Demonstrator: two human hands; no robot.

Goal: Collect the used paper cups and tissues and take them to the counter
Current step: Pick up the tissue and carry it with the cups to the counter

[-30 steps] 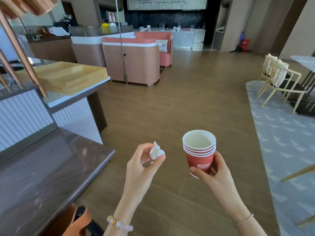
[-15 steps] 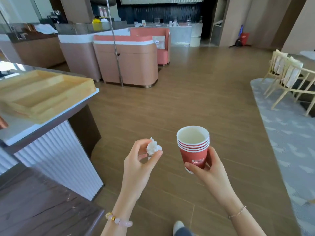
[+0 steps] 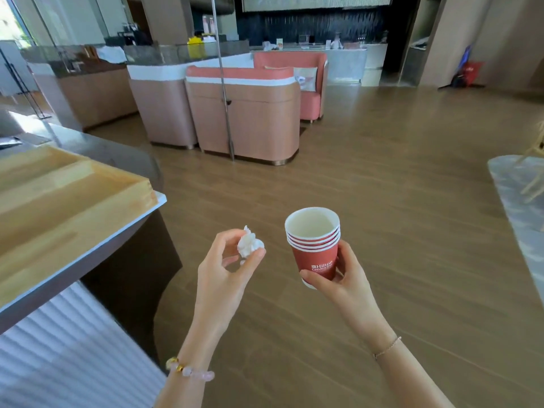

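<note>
The left hand [image 3: 219, 278] pinches a crumpled white tissue wad [image 3: 249, 245] at its fingertips; the right hand [image 3: 343, 285] curls round a nested stack of red paper cups [image 3: 315, 245]. Collecting looks done and the carry is under way; next, both want setting down on a counter.

Wood floor [image 3: 397, 207], pink booths [image 3: 247, 119], grey rug [image 3: 521, 207] at right.

Stacked red cups [image 3: 315, 259], crumpled tissue [image 3: 249, 245]
</note>
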